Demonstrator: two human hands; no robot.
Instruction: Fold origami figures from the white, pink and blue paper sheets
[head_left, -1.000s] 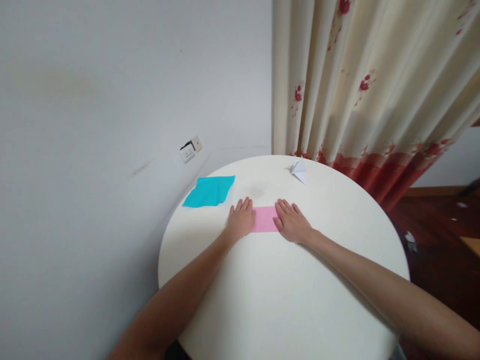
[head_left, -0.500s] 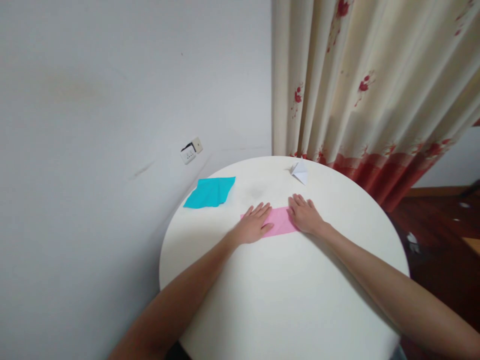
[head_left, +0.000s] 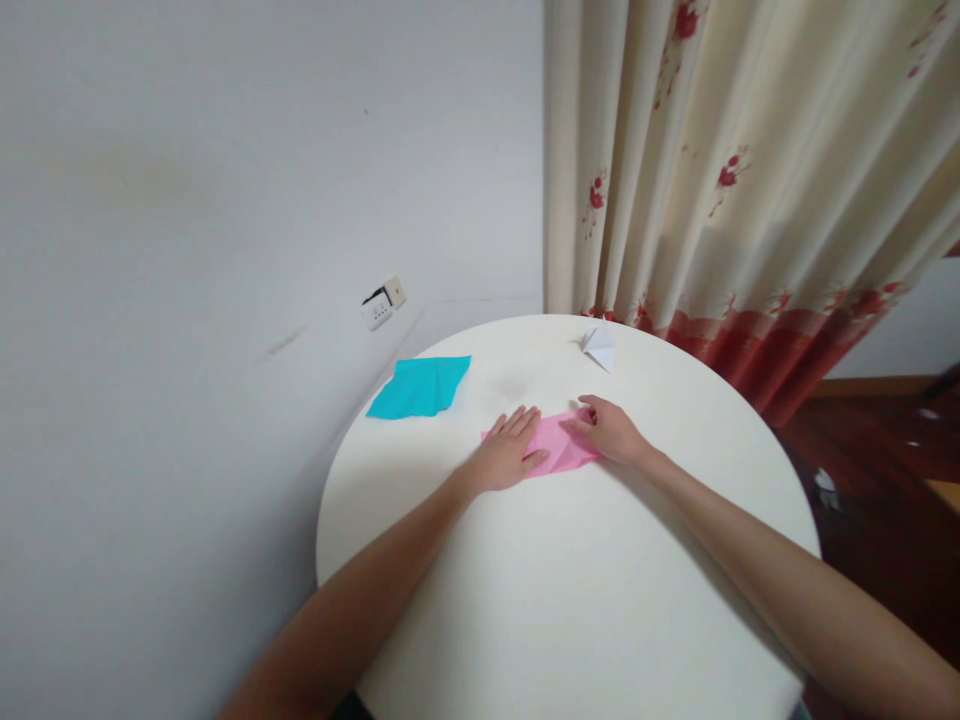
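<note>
A folded strip of pink paper (head_left: 556, 442) lies on the white round table (head_left: 570, 580), in the middle of the head view. My left hand (head_left: 510, 450) rests flat on its left end, fingers stretched out. At the right end, my right hand (head_left: 606, 428) has its fingers curled round the paper's edge, thumb on the near face. That end is slightly raised and buckled, with creases in the strip; the fingertips partly cover it. Beyond my left hand is a creased sheet of blue paper (head_left: 421, 387).
A small folded white paper piece (head_left: 599, 346) stands near the table's far edge. The wall with a socket (head_left: 377, 311) borders the table on the left. A floral curtain (head_left: 720, 200) hangs behind it, and dark floor shows at right.
My right hand has gone from lying flat to curling its fingers at the paper's right end, which has lifted and buckled. My left hand stays in place.
</note>
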